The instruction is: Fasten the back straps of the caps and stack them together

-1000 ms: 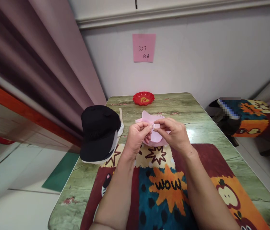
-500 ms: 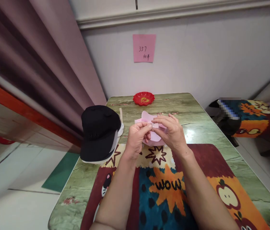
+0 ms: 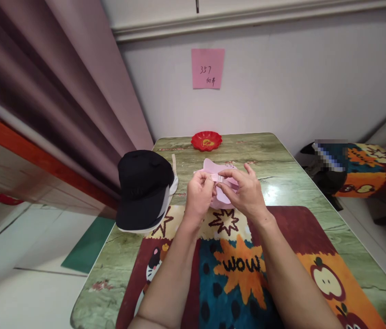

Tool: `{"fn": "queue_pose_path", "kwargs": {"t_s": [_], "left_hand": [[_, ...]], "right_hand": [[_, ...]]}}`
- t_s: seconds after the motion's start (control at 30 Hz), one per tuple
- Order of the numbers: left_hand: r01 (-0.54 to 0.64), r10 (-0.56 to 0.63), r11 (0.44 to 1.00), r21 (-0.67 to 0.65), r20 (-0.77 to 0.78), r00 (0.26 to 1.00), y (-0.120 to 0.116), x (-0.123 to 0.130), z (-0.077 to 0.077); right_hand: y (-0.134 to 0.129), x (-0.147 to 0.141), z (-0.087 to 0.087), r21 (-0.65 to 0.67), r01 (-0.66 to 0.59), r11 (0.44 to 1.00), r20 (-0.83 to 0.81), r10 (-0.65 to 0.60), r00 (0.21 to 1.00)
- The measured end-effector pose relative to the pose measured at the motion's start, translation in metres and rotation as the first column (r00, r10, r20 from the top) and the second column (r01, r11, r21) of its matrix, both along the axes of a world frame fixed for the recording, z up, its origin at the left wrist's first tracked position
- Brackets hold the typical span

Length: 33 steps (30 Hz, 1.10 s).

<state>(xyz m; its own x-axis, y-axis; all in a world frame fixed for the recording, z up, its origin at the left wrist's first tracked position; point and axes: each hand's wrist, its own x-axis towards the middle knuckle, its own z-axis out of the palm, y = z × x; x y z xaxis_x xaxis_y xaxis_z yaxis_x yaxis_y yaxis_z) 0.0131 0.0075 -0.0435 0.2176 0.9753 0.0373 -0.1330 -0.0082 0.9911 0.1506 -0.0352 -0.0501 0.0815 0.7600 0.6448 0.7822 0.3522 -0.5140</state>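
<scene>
A pink item (image 3: 225, 197) with a curved upper edge lies on the table beyond the mat, partly hidden behind both hands. My left hand (image 3: 200, 194) pinches a pale pink strap at its near side, thumb against the curled fingers. On the right, my right hand (image 3: 245, 189) grips the same strap between thumb and index finger, with its other fingers raised. A small clear or whitish piece shows on the strap between the fingertips. Too little of the pink item shows to tell its full shape.
Left of my hands stands a black cap (image 3: 143, 189) with a white edge and a beige strap. A red scalloped dish (image 3: 206, 140) sits at the table's far edge. The colourful mat (image 3: 240, 269) lies under my forearms. A pink note (image 3: 208, 68) is on the wall.
My left fingertips have shifted slightly and curled closer round the strap. My right fingers have moved a little, with one now raised higher. The view has shifted slightly.
</scene>
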Motion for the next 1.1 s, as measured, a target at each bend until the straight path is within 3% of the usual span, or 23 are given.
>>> {"fn": "queue_pose_path", "kwargs": {"t_s": [0.17, 0.33, 0.57, 0.73, 0.87, 0.97, 1.1], "left_hand": [[-0.092, 0.105, 0.989, 0.113, -0.12, 0.987, 0.005, -0.004, -0.005], [-0.122, 0.159, 0.973, 0.197, -0.187, 0.969, 0.005, -0.008, 0.001], [0.083, -0.072, 0.992, 0.1, -0.106, 0.992, 0.0, -0.008, 0.005], [0.075, -0.073, 0.995, 0.064, -0.028, 0.997, 0.002, -0.006, 0.004], [0.16, -0.16, 0.986, 0.053, -0.012, 0.987, 0.001, -0.009, 0.008], [0.171, -0.156, 0.973, 0.155, -0.107, 0.982, 0.002, -0.012, 0.01], [0.078, 0.069, 0.896, 0.437, -0.311, 0.948, 0.003, -0.011, 0.009]], "right_hand": [[0.0, 0.001, -0.001, 0.001, 0.03, 1.0, 0.013, -0.03, 0.999], [0.001, 0.002, -0.001, -0.008, 0.016, 1.0, 0.006, -0.016, 1.0], [0.0, -0.001, 0.008, 0.018, -0.065, 0.998, -0.068, 0.066, 0.996], [0.0, 0.0, 0.009, 0.026, -0.073, 0.997, -0.101, 0.075, 0.992], [-0.002, 0.002, 0.011, -0.015, -0.098, 0.995, -0.109, 0.096, 0.989], [-0.004, 0.0, 0.012, -0.002, -0.105, 0.994, -0.102, 0.104, 0.989], [-0.005, -0.009, 0.01, 0.024, 0.001, 1.0, -0.084, 0.001, 0.996]]}}
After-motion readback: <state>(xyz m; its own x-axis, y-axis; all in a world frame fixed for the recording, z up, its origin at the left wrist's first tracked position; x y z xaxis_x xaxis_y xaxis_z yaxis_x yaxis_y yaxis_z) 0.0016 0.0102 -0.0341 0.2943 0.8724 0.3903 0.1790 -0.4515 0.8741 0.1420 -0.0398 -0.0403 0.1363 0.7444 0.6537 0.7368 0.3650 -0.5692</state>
